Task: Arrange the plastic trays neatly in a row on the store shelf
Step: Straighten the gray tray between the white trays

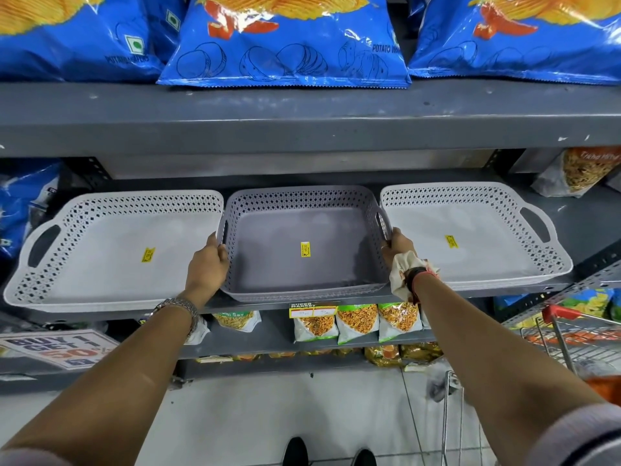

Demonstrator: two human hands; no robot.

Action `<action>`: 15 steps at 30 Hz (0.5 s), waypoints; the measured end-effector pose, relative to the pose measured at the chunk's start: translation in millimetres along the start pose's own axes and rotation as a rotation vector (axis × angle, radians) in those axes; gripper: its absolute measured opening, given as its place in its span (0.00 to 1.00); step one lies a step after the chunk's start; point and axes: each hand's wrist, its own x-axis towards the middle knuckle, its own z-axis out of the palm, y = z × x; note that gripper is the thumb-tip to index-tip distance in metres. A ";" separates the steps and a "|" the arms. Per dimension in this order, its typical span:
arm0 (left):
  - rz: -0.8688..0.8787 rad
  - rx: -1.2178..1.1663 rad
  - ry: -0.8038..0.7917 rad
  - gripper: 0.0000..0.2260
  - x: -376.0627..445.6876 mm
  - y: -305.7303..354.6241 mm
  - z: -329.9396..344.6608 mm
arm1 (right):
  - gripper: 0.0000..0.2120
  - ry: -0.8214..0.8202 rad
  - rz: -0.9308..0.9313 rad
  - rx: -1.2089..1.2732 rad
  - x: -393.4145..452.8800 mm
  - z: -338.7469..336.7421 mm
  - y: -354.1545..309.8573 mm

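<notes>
1. Three plastic trays sit in a row along the front edge of the grey shelf (571, 227).
2. The middle tray (304, 243) is the darker, deeper one, wedged between the left tray (111, 253) and the right tray (470, 237), touching both.
3. Left hand (206, 264) is clamped on the middle tray's left handle side, fingers curled over the rim.
4. Right hand (398, 245) grips the right handle the same way, with a cloth (401, 274) bunched at the wrist.
5. Each tray has a yellow price sticker (305, 248) on its floor.
6. Blue chip bags (285, 38) line the shelf above, and a shopping cart (571, 338) sits off to the right.
</notes>
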 end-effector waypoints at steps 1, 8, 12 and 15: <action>0.002 -0.001 0.001 0.12 0.2 0.0 -0.1 | 0.14 -0.002 0.000 0.000 0.3 -0.2 0.1; 0.007 -0.010 0.011 0.15 -0.9 -1.4 0.3 | 0.14 0.003 -0.004 0.019 -0.5 0.5 0.5; 0.007 -0.008 0.015 0.15 -0.6 -2.2 0.8 | 0.14 0.001 -0.003 0.033 -0.1 1.2 1.5; 0.010 -0.006 0.017 0.16 -0.3 -2.7 1.4 | 0.14 -0.001 0.002 0.043 0.8 1.9 2.9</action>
